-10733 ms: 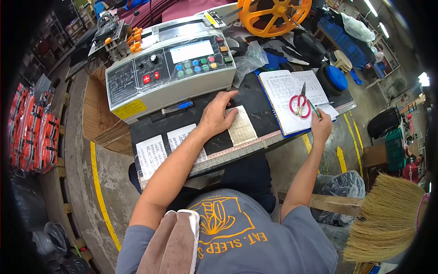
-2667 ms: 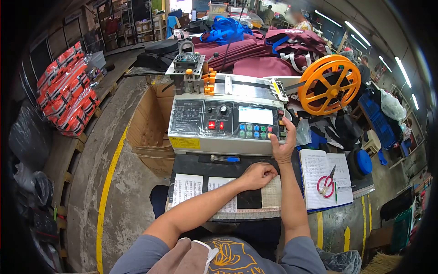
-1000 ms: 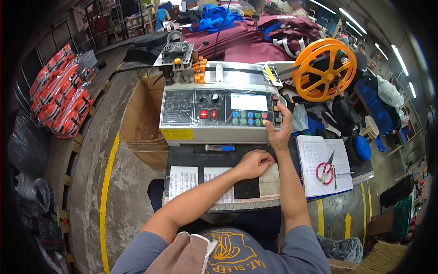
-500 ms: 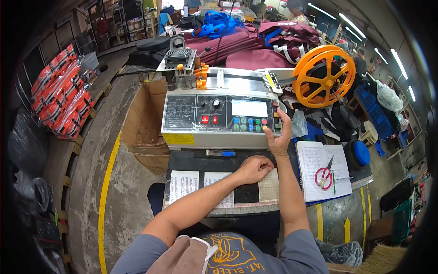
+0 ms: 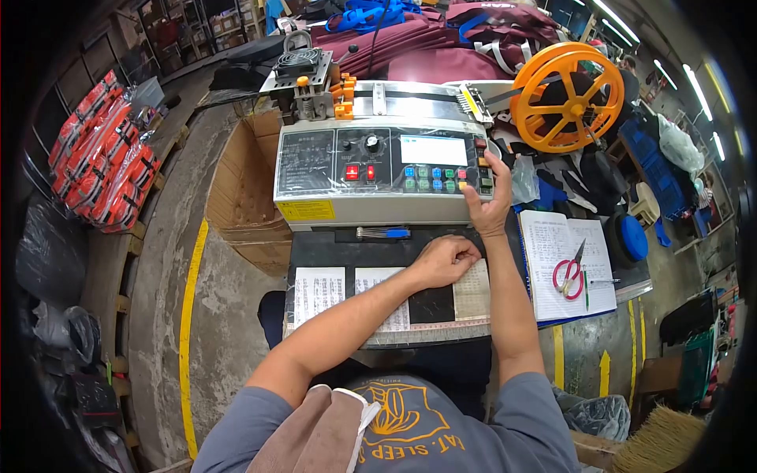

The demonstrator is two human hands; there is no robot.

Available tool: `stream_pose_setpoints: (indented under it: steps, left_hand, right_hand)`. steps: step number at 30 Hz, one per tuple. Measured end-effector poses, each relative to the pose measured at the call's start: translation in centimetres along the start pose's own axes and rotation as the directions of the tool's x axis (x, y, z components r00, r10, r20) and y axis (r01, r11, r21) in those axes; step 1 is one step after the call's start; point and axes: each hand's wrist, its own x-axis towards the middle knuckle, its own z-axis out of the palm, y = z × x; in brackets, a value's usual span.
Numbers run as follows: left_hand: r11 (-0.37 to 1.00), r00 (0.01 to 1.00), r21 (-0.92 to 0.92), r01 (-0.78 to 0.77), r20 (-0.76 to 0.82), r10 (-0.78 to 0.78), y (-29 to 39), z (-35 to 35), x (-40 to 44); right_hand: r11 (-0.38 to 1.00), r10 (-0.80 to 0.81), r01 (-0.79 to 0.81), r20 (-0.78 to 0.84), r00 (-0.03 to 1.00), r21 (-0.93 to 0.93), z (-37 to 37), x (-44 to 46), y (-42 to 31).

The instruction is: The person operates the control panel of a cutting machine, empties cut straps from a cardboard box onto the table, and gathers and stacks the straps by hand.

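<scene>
A strap-cutting machine (image 5: pixel 371 206) with a control panel, a lit screen (image 5: pixel 433 150) and coloured buttons (image 5: pixel 436 179) stands before me. My right hand (image 5: pixel 493 206) is at the panel's right end, thumb and fingers apart, the thumb by the lower buttons and the fingertips by the right-hand button column. Whether it presses a button I cannot tell. My left hand (image 5: pixel 445 262) rests on the dark table, fingers curled in and nothing visible in them, beside a written paper slip (image 5: pixel 472 293). More printed sheets (image 5: pixel 319 296) lie left of it.
An orange reel (image 5: pixel 577 110) of dark webbing sits at the machine's right. Pink-handled scissors (image 5: pixel 569 277) and pens lie on an open notebook (image 5: pixel 544 244). A blue-handled tool (image 5: pixel 384 232) lies below the machine. Left is an open cardboard box (image 5: pixel 236 197); maroon fabric (image 5: pixel 426 67) is piled behind.
The camera view has tilted, so the machine appears higher. Both hands keep about the same places, the right at the buttons and the left on the table.
</scene>
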Motion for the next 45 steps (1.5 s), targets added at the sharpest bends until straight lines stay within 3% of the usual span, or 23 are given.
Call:
stream_pose_setpoints:
  steps: [26,32,35,45]
  left_hand:
    - [1.000,1.000,0.011,-0.015,0.000,0.015,-0.09,0.03,0.05]
    - [0.997,0.994,-0.060,0.054,-0.095,-0.059,0.25,0.21,-0.11]
    - [0.978,0.985,-0.189,0.086,-0.129,-0.112,0.24,0.24,-0.14]
    - [0.975,0.990,-0.212,0.064,-0.112,-0.089,0.01,0.46,-0.16]
  right_hand:
    - [1.000,-0.021,0.022,0.024,0.999,-0.018,-0.09,-0.26,0.55]
    - [1.000,-0.012,0.012,0.021,1.000,-0.017,-0.02,-0.36,0.61]
    - [1.000,-0.008,0.008,0.024,1.000,-0.018,-0.09,-0.32,0.49]
    - [0.999,0.033,-0.033,0.003,0.999,0.011,0.07,-0.20,0.04]
